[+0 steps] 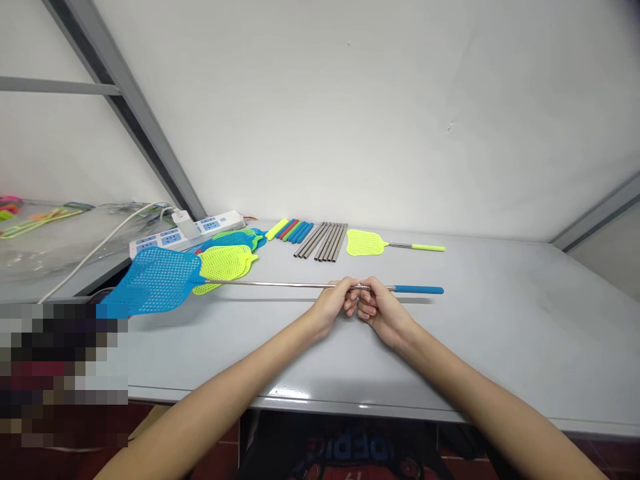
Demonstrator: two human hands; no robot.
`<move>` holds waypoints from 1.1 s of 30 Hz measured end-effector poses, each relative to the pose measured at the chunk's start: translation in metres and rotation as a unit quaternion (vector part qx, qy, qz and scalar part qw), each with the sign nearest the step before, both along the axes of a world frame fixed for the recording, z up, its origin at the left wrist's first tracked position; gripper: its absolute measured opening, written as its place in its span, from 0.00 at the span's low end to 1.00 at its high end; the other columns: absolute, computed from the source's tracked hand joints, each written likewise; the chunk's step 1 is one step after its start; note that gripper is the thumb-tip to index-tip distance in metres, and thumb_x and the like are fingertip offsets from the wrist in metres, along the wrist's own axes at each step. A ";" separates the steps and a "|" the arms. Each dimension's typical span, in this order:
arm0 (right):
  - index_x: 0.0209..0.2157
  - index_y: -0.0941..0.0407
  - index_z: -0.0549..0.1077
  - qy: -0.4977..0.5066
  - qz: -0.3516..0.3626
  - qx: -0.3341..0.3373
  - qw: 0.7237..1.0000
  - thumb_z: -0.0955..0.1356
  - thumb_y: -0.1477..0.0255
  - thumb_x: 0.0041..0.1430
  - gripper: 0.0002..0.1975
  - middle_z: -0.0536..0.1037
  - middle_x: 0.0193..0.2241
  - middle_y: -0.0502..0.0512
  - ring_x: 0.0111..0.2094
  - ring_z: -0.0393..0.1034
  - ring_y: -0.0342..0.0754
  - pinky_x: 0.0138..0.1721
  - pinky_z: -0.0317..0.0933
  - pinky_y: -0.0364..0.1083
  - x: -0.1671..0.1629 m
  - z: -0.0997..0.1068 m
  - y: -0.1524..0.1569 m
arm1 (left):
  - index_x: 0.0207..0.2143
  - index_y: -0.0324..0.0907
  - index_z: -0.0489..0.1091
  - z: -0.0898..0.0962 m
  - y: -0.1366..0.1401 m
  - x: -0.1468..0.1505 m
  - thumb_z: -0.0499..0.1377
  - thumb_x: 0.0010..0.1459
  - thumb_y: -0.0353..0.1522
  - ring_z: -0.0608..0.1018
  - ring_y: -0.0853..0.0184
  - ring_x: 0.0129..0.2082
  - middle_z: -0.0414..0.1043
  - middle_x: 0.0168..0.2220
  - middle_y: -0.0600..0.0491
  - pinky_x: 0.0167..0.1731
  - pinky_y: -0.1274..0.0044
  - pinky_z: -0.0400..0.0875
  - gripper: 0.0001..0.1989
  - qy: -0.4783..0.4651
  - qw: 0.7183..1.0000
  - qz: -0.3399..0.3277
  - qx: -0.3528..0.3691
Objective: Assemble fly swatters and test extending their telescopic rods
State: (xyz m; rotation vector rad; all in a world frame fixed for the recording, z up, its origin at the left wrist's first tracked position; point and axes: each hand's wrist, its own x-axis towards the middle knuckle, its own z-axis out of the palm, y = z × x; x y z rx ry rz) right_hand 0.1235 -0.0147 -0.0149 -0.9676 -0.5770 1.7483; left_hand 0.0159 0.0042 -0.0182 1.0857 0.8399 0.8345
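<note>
A blue fly swatter (163,283) with a long metal telescopic rod is held level above the table, its mesh head to the left and its blue grip to the right. My left hand (339,300) is closed round the rod near its middle. Right beside it, my right hand (375,305) is closed on the thicker part of the rod, just left of the blue grip. The two hands touch or nearly touch. Behind the blue head lie yellow-green swatter heads (227,262), partly covered by it.
On the table (500,333), a finished-looking yellow swatter (366,243), several metal tubes (330,241) and several coloured grips (295,231) lie along the back. A white power strip (215,225) with a cable stands at the left. The wall (375,133) rises behind.
</note>
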 end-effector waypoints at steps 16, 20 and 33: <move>0.13 0.57 0.55 -0.002 0.000 0.041 0.999 0.63 0.71 0.43 0.12 0.52 0.11 0.42 0.11 0.41 0.34 0.15 0.42 0.40 0.005 0.015 0.008 | 0.12 0.41 0.47 0.026 0.004 -0.010 0.50 0.47 0.35 0.50 0.78 0.10 0.41 0.09 0.63 0.17 0.80 0.53 0.17 0.013 1.000 0.016 -0.010; 0.13 0.57 0.55 -0.004 -0.003 0.043 0.999 0.63 0.72 0.43 0.12 0.52 0.11 0.42 0.12 0.41 0.35 0.15 0.43 0.40 0.008 0.015 0.009 | 0.12 0.41 0.48 0.027 0.005 -0.012 0.50 0.47 0.35 0.50 0.78 0.10 0.41 0.09 0.63 0.18 0.80 0.55 0.17 0.016 1.000 0.011 -0.012; 0.13 0.57 0.55 -0.010 0.007 0.054 0.998 0.63 0.72 0.44 0.13 0.51 0.11 0.42 0.12 0.41 0.35 0.15 0.43 0.40 0.014 0.021 0.009 | 0.12 0.41 0.46 0.030 0.009 -0.018 0.50 0.47 0.36 0.50 0.78 0.09 0.41 0.09 0.63 0.19 0.80 0.56 0.17 0.018 1.000 0.009 -0.008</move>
